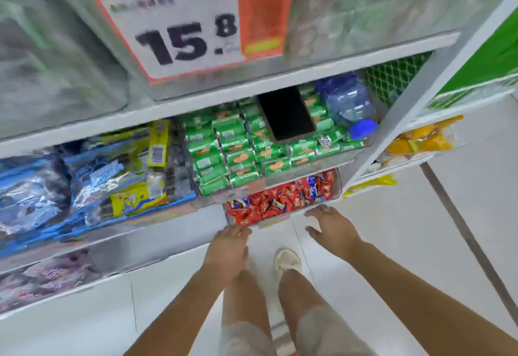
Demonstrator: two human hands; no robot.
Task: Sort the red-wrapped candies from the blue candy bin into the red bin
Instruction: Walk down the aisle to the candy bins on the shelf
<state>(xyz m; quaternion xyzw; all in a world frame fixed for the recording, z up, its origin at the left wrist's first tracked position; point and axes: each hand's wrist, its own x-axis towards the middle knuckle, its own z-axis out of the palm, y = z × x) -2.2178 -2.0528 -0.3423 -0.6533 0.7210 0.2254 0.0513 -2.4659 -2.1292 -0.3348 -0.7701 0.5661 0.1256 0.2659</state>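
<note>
A clear bin point(283, 219) on a low shelf holds a heap of red-wrapped candies point(280, 200) with a few blue-wrapped ones point(312, 183) mixed in. My left hand point(228, 249) reaches the bin's front left corner, fingers relaxed and holding nothing. My right hand point(332, 228) hovers at the bin's front right, fingers spread and empty. I cannot tell whether either hand touches the bin.
Above the candy bin sit green snack packs point(232, 148), with a black phone point(286, 114) and a blue-capped water bottle point(347, 103) lying on them. Blue and yellow packets point(112, 176) fill the left bin. A 15.8 price sign point(190, 27) hangs overhead. White floor and my feet lie below.
</note>
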